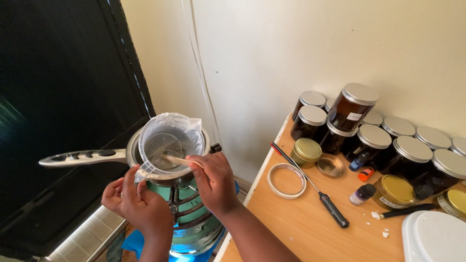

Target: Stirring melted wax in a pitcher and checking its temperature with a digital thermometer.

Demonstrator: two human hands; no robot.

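Item: clear plastic jug (170, 143), set inside a steel saucepan (138, 155) on a green gas burner (194, 218); seen from the head camera at 10 o'clock of centre. It holds a little clear liquid.

Right hand (216, 177): closed around a wooden stirring stick (177, 160), its tip down in the jug.

Left hand (133, 199): fingers half curled, fingertips at the pan's near rim, 7 o'clock of the jug; gripping nothing that can be seen.

Table (301, 218), 3 o'clock of the burner: tape roll (286, 180), probe thermometer (310, 187), gold tin (306, 151), small dropper bottles (361, 194), dark lidded jars (374, 140).

Risks, as judged:
- Jug sits loose in the pan; a hard stir could tip it and spill the liquid over the burner.
- Left fingertips on hot steel could scald.
- Plastic wall against the pan may soften.
- The long handle (82, 157) juts toward 9 o'clock; a knock would swing everything off the burner.
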